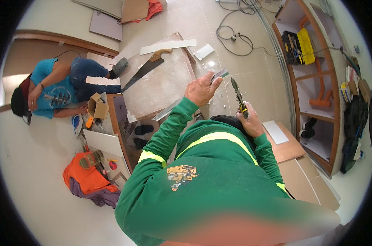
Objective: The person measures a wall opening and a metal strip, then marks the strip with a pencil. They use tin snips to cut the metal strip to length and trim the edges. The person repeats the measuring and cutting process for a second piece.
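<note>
My left hand (200,90) is closed around a narrow strip (220,74), which has a greenish end poking out past the thumb. A pale, thin length (168,110) shows under my left forearm; whether it is the same piece I cannot tell. My right hand (251,121) grips a pair of tin snips (238,93) by yellow-and-black handles. Their dark jaws point away from me, a little right of the strip and apart from it. Left of my hands, a handsaw (147,69) with a wooden handle lies on a dusty board-topped table (173,78).
A co-worker in a blue shirt (50,88) is at the left, beside a cardboard box (98,106). Cables (235,39) lie on the tiled floor ahead. An open shelf unit (317,84) with a yellow toolbox (305,45) stands right. Boards (286,147) lie near my right arm.
</note>
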A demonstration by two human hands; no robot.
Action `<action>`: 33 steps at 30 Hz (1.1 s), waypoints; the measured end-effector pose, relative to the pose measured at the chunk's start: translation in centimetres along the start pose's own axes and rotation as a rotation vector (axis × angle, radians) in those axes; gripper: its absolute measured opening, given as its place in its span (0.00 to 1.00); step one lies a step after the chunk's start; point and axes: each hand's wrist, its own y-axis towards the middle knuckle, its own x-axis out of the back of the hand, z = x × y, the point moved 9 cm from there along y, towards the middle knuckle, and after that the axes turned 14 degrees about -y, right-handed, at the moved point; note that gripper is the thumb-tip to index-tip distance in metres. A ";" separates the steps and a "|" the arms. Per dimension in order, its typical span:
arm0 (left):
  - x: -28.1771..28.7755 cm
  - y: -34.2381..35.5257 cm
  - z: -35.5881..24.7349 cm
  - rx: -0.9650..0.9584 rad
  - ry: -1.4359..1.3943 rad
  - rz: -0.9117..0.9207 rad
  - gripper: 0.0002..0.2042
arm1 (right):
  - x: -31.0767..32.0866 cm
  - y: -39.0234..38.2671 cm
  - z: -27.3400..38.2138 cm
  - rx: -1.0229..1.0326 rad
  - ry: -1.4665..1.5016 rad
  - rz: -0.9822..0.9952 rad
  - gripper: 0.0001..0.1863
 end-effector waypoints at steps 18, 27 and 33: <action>-7.9 2.3 3.6 0.074 -0.032 0.088 0.28 | -2.7 -0.4 -3.8 -0.118 -0.072 0.012 0.31; -7.7 2.7 3.6 0.091 0.000 0.114 0.29 | -3.6 0.1 -4.5 -0.220 -0.044 -0.031 0.21; -7.3 3.4 3.4 0.044 0.033 0.118 0.30 | -4.9 0.8 -5.9 -0.312 -0.098 -0.010 0.15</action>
